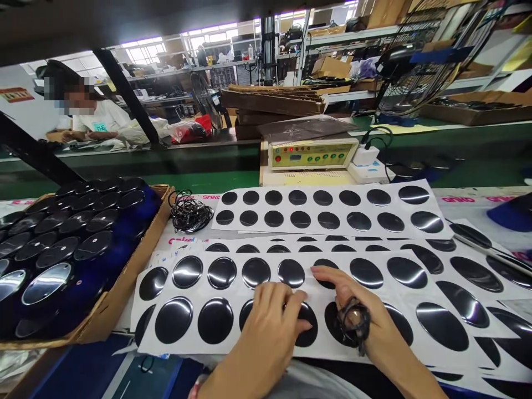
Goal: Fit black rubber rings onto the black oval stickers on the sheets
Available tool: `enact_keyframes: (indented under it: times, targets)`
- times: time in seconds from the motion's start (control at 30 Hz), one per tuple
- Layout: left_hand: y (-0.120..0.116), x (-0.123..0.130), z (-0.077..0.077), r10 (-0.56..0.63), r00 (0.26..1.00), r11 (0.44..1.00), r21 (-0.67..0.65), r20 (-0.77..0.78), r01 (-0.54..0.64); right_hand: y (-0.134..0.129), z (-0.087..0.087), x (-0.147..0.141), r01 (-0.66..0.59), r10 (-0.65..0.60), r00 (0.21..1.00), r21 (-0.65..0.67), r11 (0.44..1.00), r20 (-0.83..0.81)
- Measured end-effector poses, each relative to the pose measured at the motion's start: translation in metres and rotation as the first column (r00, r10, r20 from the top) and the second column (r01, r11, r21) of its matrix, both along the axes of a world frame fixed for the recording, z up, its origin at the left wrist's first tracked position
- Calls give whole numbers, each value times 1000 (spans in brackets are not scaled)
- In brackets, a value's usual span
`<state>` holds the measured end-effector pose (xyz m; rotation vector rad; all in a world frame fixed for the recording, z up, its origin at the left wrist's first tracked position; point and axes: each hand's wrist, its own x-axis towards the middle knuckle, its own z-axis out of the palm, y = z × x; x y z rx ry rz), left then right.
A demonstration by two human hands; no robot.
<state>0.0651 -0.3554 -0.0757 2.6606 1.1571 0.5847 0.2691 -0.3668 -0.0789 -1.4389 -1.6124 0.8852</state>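
Observation:
White sheets with rows of glossy black discs lie on the table; the front sheet is under both hands. My left hand rests over its lower row, fingers bent, with thumb and index finger apart beside a black disc. Nothing shows between them. To its right, my right hand has its lower fingers curled round a small dark tangled bundle, while its index finger and thumb reach left over the upper row. Another disc sheet lies behind.
A cardboard box of dark blue, black-topped round parts stands at left. Black cords lie beside it. Behind the sheets is a control box with buttons. More disc sheets overlap at right. A person sits across.

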Motion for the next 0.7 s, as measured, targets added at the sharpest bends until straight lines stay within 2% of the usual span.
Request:
enact_keyframes:
  times: [0.1,0.17,0.23,0.33,0.57,0.7]
  targets:
    - [-1,-13,-2,64,998,995,72,-14,-63,0,15,-1,-196,199,970,-35,980,140]
    - [-1,-20,-5,71,995,994,89,-67,-65,-1,25,-7,-322,337,894,-100,941,294]
    - [-1,-23,-10,85,991,993,87,-104,-76,-1,29,-18,-382,391,807,-114,917,443]
    - [0,-21,-15,111,988,991,83,-106,-103,1,27,-32,-396,373,769,-71,916,520]
    - [1,-20,-16,120,986,990,90,-113,-110,2,20,-31,-383,384,820,-89,919,424]
    - [0,-20,-15,125,986,989,92,-107,-115,0,11,-31,-411,331,790,46,910,516]
